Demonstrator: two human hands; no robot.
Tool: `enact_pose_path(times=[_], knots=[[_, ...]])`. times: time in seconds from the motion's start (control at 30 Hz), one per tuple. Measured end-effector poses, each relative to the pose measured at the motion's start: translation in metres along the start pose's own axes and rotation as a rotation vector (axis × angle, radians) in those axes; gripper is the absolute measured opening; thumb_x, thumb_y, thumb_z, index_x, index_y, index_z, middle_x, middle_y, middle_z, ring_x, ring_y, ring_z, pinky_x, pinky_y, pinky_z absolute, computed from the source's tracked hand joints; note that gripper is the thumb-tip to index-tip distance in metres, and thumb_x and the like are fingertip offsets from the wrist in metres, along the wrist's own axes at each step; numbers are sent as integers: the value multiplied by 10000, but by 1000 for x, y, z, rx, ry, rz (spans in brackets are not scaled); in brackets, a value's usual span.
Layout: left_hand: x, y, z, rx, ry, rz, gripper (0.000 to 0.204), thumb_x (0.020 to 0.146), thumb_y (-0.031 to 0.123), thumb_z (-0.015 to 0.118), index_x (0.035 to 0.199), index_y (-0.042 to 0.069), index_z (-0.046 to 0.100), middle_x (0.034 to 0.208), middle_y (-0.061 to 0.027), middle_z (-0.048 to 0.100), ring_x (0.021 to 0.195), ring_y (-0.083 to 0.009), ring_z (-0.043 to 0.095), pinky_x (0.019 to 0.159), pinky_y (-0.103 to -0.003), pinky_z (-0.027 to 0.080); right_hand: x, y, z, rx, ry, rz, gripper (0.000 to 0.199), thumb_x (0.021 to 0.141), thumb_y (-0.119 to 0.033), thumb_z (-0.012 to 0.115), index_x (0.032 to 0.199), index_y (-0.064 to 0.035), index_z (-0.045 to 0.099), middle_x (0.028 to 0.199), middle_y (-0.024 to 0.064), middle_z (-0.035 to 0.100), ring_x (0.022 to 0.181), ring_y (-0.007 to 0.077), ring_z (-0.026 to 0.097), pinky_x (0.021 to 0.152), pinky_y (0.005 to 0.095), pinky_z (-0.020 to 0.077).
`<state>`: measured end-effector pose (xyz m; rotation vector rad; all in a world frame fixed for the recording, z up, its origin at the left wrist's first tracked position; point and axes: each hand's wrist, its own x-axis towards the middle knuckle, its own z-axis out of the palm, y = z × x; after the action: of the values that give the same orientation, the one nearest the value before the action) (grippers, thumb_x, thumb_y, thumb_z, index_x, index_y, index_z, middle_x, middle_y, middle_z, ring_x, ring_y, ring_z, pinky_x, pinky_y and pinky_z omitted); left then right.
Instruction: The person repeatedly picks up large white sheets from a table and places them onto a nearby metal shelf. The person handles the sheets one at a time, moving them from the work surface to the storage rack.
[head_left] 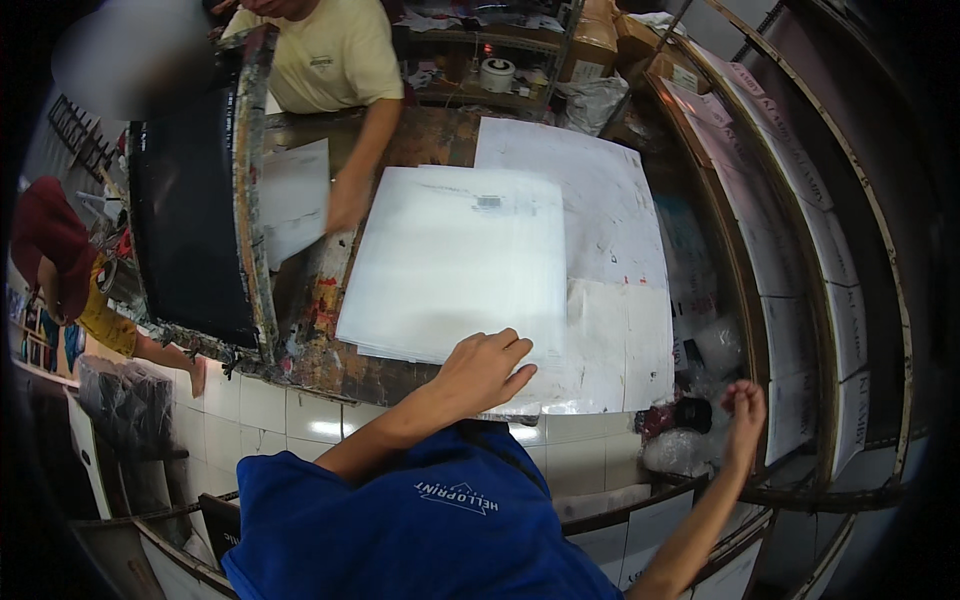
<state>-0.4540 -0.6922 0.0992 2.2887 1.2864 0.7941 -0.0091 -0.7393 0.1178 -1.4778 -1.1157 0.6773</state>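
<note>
White sheet stack (455,265) under left hand (485,370) on table (330,365)

Open room over the white sheets, crowded at both sides

The stack of white sheets (455,265) lies flat on the tabletop (330,360), with free air above it. To its left the raised black printing screen (195,215) stands as a wall, and a co-worker's hand (347,205) reaches in beside it. To the right, curved racks of printed sheets (800,250) and plastic bags (690,440) narrow the passage.
</note>
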Motion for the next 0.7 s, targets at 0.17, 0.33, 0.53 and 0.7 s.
enact_pose_path(times=[0.17, 0.33, 0.53, 0.7], knots=[[7, -8, -12, 33, 125, -7, 242, 816, 179, 666, 988, 15, 621, 863, -122, 597, 732, -316, 609, 668, -399, 497, -108, 221, 4, 353, 602, 314, 233, 953, -340, 528, 806, -160, 526, 643, -41, 485, 544, 77, 439, 490, 225, 336], [44, -8, -9, 97, 181, 32, 218, 800, 159, 677, 957, 15, 632, 833, -121, 593, 718, -308, 604, 642, -393, 491, -233, 246, 30, 402, 523, 751, 85, 889, -200, 582, 843, -156, 525, 697, -22, 527, 588, 125, 511, 488, 253, 363], [112, -21, 38, 123, 131, 45, 221, 807, 179, 667, 947, 10, 641, 832, -121, 601, 726, -294, 612, 642, -396, 490, -315, 271, 28, 421, 649, 959, 47, 865, -135, 581, 867, -144, 535, 734, 17, 557, 631, 156, 532, 539, 302, 420], [169, -11, 85, 121, 6, 51, 244, 816, 226, 651, 923, 6, 654, 844, -145, 603, 751, -317, 617, 667, -408, 495, -321, 256, 38, 452, 699, 956, 65, 863, -115, 590, 853, -142, 531, 769, 15, 559, 674, 147, 529, 611, 294, 449]])
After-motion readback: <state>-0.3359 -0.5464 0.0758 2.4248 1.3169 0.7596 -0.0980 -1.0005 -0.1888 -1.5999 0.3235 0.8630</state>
